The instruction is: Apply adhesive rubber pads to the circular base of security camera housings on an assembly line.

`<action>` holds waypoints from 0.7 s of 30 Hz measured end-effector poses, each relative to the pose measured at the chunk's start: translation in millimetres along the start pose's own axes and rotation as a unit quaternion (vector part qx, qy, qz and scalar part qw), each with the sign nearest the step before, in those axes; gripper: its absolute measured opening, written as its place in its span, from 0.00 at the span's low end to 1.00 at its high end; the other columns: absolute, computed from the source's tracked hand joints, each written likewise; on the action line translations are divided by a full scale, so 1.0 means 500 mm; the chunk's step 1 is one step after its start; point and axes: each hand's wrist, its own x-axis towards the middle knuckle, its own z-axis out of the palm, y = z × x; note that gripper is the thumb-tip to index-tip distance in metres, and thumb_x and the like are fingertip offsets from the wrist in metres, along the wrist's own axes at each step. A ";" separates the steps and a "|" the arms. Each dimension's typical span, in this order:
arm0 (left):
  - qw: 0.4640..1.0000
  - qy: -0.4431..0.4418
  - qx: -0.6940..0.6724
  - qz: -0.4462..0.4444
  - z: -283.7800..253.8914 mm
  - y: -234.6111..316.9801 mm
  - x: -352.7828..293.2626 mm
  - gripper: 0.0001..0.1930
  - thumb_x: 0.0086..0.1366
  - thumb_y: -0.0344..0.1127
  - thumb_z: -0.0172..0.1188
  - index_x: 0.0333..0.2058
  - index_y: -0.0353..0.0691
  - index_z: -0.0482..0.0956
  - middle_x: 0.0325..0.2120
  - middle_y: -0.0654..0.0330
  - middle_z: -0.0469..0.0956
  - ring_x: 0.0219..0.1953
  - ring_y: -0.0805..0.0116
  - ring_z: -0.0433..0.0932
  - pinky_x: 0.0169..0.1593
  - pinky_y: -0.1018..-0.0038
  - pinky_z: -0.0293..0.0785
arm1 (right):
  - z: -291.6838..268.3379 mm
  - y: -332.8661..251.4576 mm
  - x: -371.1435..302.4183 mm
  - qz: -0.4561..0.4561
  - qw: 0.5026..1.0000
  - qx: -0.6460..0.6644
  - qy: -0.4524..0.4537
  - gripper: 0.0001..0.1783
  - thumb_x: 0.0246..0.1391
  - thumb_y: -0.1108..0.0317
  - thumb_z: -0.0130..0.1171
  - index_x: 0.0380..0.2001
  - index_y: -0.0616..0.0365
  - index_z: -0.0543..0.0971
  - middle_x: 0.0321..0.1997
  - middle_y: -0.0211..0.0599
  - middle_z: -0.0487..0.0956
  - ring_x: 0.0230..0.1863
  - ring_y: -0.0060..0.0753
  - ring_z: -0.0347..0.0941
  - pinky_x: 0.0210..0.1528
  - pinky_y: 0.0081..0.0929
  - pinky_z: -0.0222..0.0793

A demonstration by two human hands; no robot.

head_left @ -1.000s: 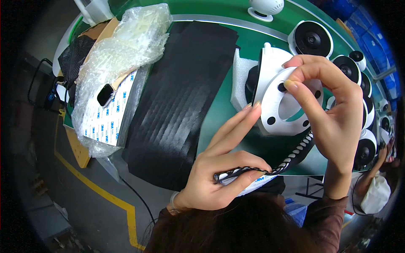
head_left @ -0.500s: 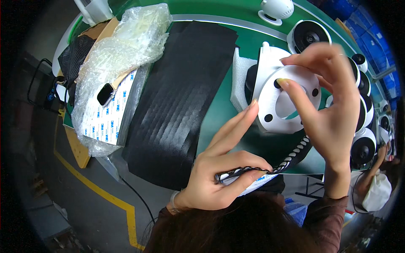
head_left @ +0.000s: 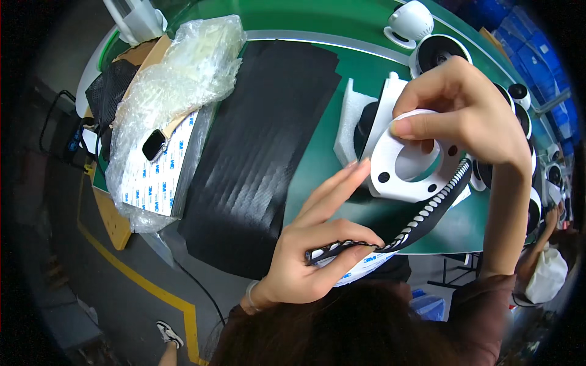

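My left hand pinches the end of a curved black strip with a row of white oval spots between thumb and forefinger. Its other fingers stretch up to the left edge of a white ring-shaped base. The strip runs rightward below the base. Black round dots, one of them a dot at the lower left, sit on the ring around its large central opening. My right hand is closed on the ring's upper rim, thumb on the front face. The thumb hides what lies beneath it.
A broad black textured sheet covers the green table's middle. On the left, a smartwatch lies on printed white sheets in bubble wrap. White foam stands behind the base. Several white-and-black round devices line the right side.
My right hand has turned and closed, its thumb now flat on the ring's rim. The strip's far end shows more beyond the base. A person's foot has appeared at the lower left.
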 end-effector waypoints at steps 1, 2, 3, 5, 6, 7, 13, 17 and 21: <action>1.000 0.001 0.000 0.005 -0.002 -0.006 0.000 0.05 0.47 0.23 0.59 0.25 0.38 0.78 0.56 0.45 0.60 0.61 0.51 0.54 0.58 0.65 0.53 | -0.010 0.002 0.012 -0.014 0.999 0.005 -0.045 0.09 0.44 0.70 0.61 0.24 0.67 0.78 0.18 0.32 0.75 0.20 0.17 0.71 0.22 0.14 0.66; 1.000 0.012 -0.016 -0.009 -0.004 -0.016 -0.003 0.06 0.47 0.22 0.59 0.26 0.37 0.79 0.56 0.46 0.60 0.61 0.52 0.55 0.57 0.66 0.55 | -0.020 0.005 0.024 -0.028 0.996 0.008 -0.090 0.09 0.46 0.70 0.60 0.24 0.67 0.78 0.19 0.32 0.76 0.19 0.16 0.71 0.22 0.14 0.66; 0.999 0.024 -0.033 -0.021 -0.004 -0.025 -0.006 0.07 0.47 0.21 0.58 0.26 0.37 0.79 0.55 0.46 0.61 0.60 0.52 0.56 0.56 0.66 0.58 | -0.020 0.021 0.038 -0.127 0.985 0.002 -0.121 0.09 0.46 0.68 0.58 0.24 0.65 0.79 0.16 0.31 0.76 0.16 0.15 0.70 0.17 0.15 0.63; 0.994 0.064 -0.063 -0.057 -0.002 -0.038 -0.015 0.07 0.47 0.20 0.58 0.28 0.36 0.79 0.54 0.48 0.63 0.59 0.54 0.58 0.54 0.65 0.61 | -0.046 0.013 0.072 -0.108 0.972 0.014 -0.207 0.09 0.46 0.71 0.57 0.25 0.69 0.78 0.16 0.33 0.76 0.14 0.17 0.70 0.18 0.14 0.64; 0.994 0.068 -0.058 -0.055 -0.004 -0.047 -0.027 0.07 0.48 0.20 0.58 0.28 0.36 0.79 0.53 0.48 0.64 0.58 0.55 0.59 0.53 0.66 0.61 | -0.064 0.001 0.078 -0.055 0.990 0.033 -0.127 0.10 0.47 0.70 0.56 0.25 0.68 0.79 0.15 0.34 0.75 0.14 0.17 0.70 0.16 0.14 0.64; 0.994 0.062 -0.067 -0.052 -0.005 -0.061 -0.038 0.07 0.49 0.20 0.58 0.29 0.35 0.79 0.52 0.48 0.65 0.57 0.55 0.60 0.53 0.66 0.62 | -0.089 0.014 0.110 -0.039 0.997 0.036 -0.049 0.11 0.48 0.68 0.56 0.26 0.66 0.79 0.16 0.34 0.76 0.14 0.17 0.70 0.15 0.12 0.63; 0.997 0.017 -0.069 -0.035 -0.012 -0.076 -0.044 0.06 0.51 0.21 0.57 0.29 0.34 0.78 0.46 0.51 0.72 0.54 0.56 0.66 0.55 0.66 0.58 | -0.249 0.092 0.324 -0.105 0.962 0.240 0.080 0.16 0.43 0.61 0.63 0.30 0.64 0.80 0.22 0.28 0.77 0.15 0.07 0.61 0.13 0.04 0.50; 0.995 0.023 -0.082 -0.059 -0.016 -0.069 -0.053 0.05 0.53 0.21 0.55 0.30 0.33 0.78 0.45 0.50 0.73 0.52 0.57 0.68 0.54 0.67 0.61 | -0.161 0.080 0.471 -0.098 0.912 -0.152 0.369 0.17 0.35 0.61 0.64 0.30 0.59 0.80 0.27 0.42 0.79 0.27 0.31 0.76 0.32 0.28 0.71; 0.993 0.018 -0.097 -0.061 -0.012 -0.071 -0.040 0.06 0.53 0.20 0.55 0.31 0.32 0.77 0.45 0.49 0.72 0.51 0.57 0.68 0.54 0.67 0.62 | -0.049 0.198 0.553 -0.157 0.791 -0.458 0.374 0.04 0.41 0.70 0.51 0.23 0.56 0.74 0.20 0.42 0.77 0.23 0.44 0.76 0.26 0.39 0.72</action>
